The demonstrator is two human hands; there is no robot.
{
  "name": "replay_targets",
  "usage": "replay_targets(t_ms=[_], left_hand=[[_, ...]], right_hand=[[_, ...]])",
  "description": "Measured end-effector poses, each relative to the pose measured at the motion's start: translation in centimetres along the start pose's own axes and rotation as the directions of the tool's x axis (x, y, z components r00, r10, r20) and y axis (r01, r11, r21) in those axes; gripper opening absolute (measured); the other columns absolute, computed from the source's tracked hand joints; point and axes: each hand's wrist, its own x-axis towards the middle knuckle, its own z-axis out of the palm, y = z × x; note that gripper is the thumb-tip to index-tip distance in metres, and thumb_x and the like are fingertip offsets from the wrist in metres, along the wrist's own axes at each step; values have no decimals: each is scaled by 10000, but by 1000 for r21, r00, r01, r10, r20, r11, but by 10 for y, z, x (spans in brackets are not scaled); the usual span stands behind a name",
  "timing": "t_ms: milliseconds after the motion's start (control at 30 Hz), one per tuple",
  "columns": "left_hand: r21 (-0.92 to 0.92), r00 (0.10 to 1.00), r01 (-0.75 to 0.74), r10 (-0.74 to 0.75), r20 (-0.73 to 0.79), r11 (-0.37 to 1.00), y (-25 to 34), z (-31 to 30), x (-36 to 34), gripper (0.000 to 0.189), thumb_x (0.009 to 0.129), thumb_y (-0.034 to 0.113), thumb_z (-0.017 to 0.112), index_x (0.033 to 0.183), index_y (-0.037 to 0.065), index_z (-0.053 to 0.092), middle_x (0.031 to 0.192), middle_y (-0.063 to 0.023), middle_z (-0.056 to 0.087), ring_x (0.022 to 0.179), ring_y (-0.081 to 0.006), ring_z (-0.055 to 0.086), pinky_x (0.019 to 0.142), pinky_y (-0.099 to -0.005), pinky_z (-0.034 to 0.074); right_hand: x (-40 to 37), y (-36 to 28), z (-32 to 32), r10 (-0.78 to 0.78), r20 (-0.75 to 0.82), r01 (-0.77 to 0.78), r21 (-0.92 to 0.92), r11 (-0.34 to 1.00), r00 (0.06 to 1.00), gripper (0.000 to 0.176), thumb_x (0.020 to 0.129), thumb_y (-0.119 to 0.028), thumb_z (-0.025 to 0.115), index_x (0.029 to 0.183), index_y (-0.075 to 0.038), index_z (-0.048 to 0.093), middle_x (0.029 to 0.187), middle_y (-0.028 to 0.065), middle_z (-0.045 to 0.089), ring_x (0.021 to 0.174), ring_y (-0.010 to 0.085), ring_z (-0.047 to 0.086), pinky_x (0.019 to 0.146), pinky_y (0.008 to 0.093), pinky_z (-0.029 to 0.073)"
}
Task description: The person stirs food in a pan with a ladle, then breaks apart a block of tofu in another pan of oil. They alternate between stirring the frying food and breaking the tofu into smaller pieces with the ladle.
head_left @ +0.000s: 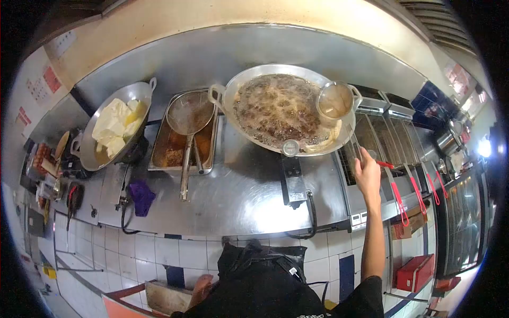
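Note:
My right hand [367, 168] is closed around the handle of a round strainer [335, 99]. The strainer's head is over the right rim of a large two-handled wok [217, 96]. Dark pieces fry in bubbling, foamy oil [281, 108] inside it. Pale yellow foam or food [334, 137] gathers along the wok's right inner side, just below the strainer. A round dial thermometer [290, 148] sits at the front rim. My left hand [201, 287] hangs low beside my body, away from the counter, its fingers partly hidden.
Left of the wok, another strainer [190, 112] lies across a metal tray [155, 159] of brown oil. Further left, a second wok [87, 151] holds pale yellow blocks of fat [112, 122]. A purple cloth [141, 198] lies on the steel counter [233, 204]. Fryers with red-handled baskets [398, 204] stand right.

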Motion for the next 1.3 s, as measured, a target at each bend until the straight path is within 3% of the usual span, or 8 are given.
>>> replay_targets(t_ms=[100, 167, 233, 500, 733, 1133, 1167, 1300], left_hand=[[418, 915, -398, 386, 117, 817, 20, -6, 50, 290, 889, 282, 584, 1102, 85, 585, 1008, -43, 623, 860, -196, 600, 718, -331, 495], [-101, 943, -300, 279, -183, 948, 67, 9, 44, 278, 861, 242, 630, 1012, 9, 611, 899, -83, 607, 787, -150, 568, 692, -267, 465], [-148, 936, -316, 283, -208, 937, 80, 13, 42, 279, 857, 235, 638, 1013, 6, 607, 891, -80, 607, 782, -150, 569, 672, -274, 469], [-304, 989, -136, 112, -93, 943, -31, 8, 22, 382, 846, 298, 649, 1112, 33, 575, 1000, -106, 598, 902, -204, 588, 746, -324, 495], [-370, 979, 186, -205, -12, 910, -79, 14, -15, 391, 842, 305, 651, 1120, 46, 564, 992, -105, 597, 892, -219, 589, 741, -339, 485], [-711, 978, -199, 181, -102, 674, -34, 25, 8, 408, 833, 319, 656, 1134, 66, 545, 978, -102, 595, 875, -243, 592, 732, -364, 466], [-478, 945, 56, -201, -258, 877, -18, 29, 14, 287, 846, 319, 621, 1027, 98, 598, 854, -36, 598, 773, -199, 597, 592, -347, 449], [-430, 947, -6, -133, -292, 903, -7, 35, 7, 295, 837, 326, 628, 1032, 106, 602, 850, -32, 599, 736, -183, 595, 565, -326, 440]], right_hand=[[23, -1, -9, -35, 11, 36, -232, 972, 999, 361, 824, -147, 579, 1164, -30, 547, 750, 197, 637, 704, 363, 631, 628, 471, 496], [39, 9, 0, -106, 18, 103, -430, 897, 994, 309, 807, -144, 601, 1095, -35, 607, 814, 205, 642, 738, 371, 614, 653, 475, 489], [53, 5, 6, -16, 71, 47, -451, 891, 997, 293, 791, -139, 594, 1061, -28, 612, 871, 211, 644, 824, 382, 614, 708, 479, 499], [85, -24, 38, -21, 448, 5, 36, 999, 894, 358, 721, -181, 605, 988, 51, 658, 839, 250, 660, 800, 284, 667, 765, 362, 499], [97, -62, 54, -21, 593, -133, 214, 968, 805, 266, 776, -155, 633, 965, 27, 676, 647, 86, 608, 572, 129, 554, 528, 271, 439], [128, -92, 133, 75, 636, -373, 349, 860, 768, 284, 814, -157, 657, 1017, 41, 654, 688, 51, 616, 562, 106, 539, 477, 268, 410], [130, -98, 135, 84, 644, -400, 362, 842, 760, 302, 826, -158, 650, 1031, 62, 639, 695, 56, 618, 556, 104, 533, 456, 271, 404], [136, -104, 151, 111, 645, -458, 401, 794, 756, 245, 852, -164, 628, 1007, 22, 664, 657, -4, 555, 526, 71, 433, 465, 242, 327]])
